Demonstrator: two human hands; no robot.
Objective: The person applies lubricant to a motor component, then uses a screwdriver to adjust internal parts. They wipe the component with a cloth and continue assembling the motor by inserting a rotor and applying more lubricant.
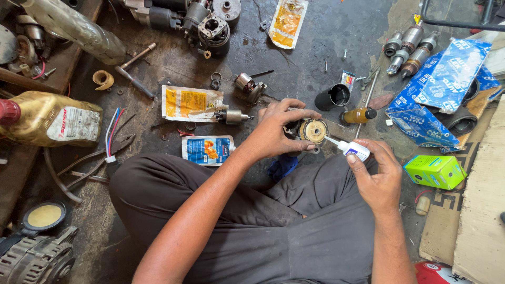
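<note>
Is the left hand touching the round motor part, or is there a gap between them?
Touching. The head view shows the left hand wrapped over the round motor part, with fingers lying across its top and thumb beneath its edge. No gap is visible.

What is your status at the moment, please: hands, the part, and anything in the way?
Left hand grips round motor part. Right hand holds small glue bottle, nozzle tip at part's face. Nothing between them; black cylinder and amber bottle lie just beyond.

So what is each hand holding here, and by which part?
Left hand grips the round motor part over its top and side. Right hand pinches the small glue bottle by its body, nozzle at the part.
</note>
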